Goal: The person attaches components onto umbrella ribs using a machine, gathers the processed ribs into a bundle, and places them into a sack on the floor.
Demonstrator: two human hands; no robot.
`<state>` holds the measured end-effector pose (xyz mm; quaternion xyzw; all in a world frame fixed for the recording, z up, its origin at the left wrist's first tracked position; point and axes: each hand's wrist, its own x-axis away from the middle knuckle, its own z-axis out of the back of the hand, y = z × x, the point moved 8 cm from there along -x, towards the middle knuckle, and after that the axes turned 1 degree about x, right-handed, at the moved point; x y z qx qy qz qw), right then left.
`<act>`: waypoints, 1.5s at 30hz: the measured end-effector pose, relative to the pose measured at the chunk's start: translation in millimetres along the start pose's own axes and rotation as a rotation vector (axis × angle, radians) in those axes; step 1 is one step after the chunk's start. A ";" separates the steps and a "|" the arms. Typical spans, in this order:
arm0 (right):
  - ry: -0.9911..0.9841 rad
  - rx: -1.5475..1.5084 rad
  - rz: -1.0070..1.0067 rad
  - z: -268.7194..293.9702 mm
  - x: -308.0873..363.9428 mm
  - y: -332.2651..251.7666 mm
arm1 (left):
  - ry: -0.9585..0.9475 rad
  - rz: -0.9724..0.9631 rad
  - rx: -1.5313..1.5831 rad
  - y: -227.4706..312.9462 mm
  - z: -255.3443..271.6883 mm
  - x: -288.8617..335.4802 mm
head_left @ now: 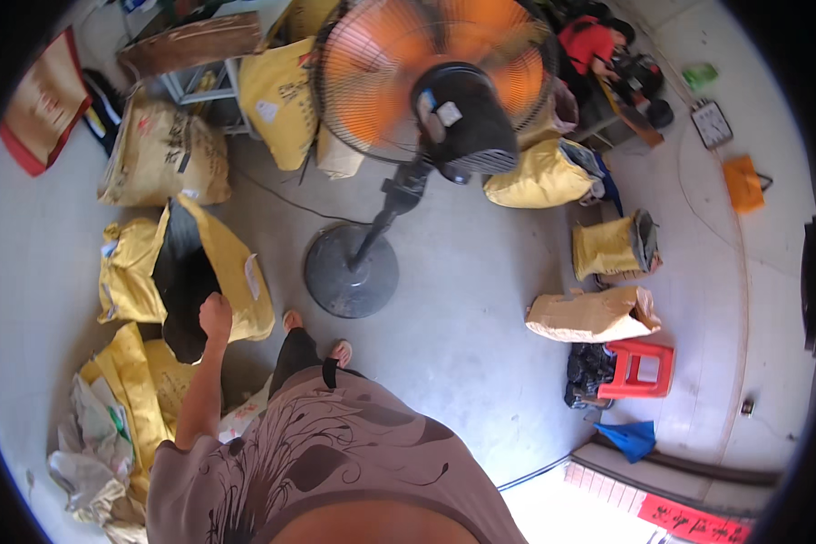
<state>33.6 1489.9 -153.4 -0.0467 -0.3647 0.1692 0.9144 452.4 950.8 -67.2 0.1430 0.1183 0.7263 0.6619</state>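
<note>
My left hand (pixel 215 315) is held out over the mouth of a big open yellow sack (pixel 236 263) with a dark lining, its fingers curled closed. What it holds, if anything, is too small to make out. The sack's dark inside (pixel 183 281) shows beneath and beside the hand, but its contents cannot be told. Against the sack's left side leans a smaller yellow bag (pixel 131 272). My right hand is out of view.
A black standing fan (pixel 354 272) with orange blades stands ahead. Full sacks (pixel 168 154) line the far left; crumpled sacks (pixel 109 417) lie near my left side. At the right are a brown paper bag (pixel 589 315) and a red stool (pixel 639 369). A person (pixel 594 45) sits at the far right.
</note>
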 end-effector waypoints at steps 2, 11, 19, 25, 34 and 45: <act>0.045 -0.110 -0.046 6.6 -2.5 3.6 | 0.003 -0.123 0.030 19.6 -19.2 8.2; 0.101 -0.453 -0.125 30.0 -8.8 2.1 | -0.975 -0.426 0.035 167.6 -158.3 122.2; 0.187 -0.485 0.028 76.5 -81.0 10.7 | -1.007 -0.674 0.039 296.7 -254.5 153.4; 0.260 -0.345 -0.151 60.9 -164.5 130.9 | -0.996 -1.044 0.126 476.4 -265.3 200.3; 0.304 -0.288 -0.014 148.3 -269.5 169.5 | -0.867 -1.074 0.828 787.4 -123.1 213.3; 0.316 -0.180 0.180 316.4 -401.5 220.7 | -0.772 -2.029 1.511 915.9 223.7 317.1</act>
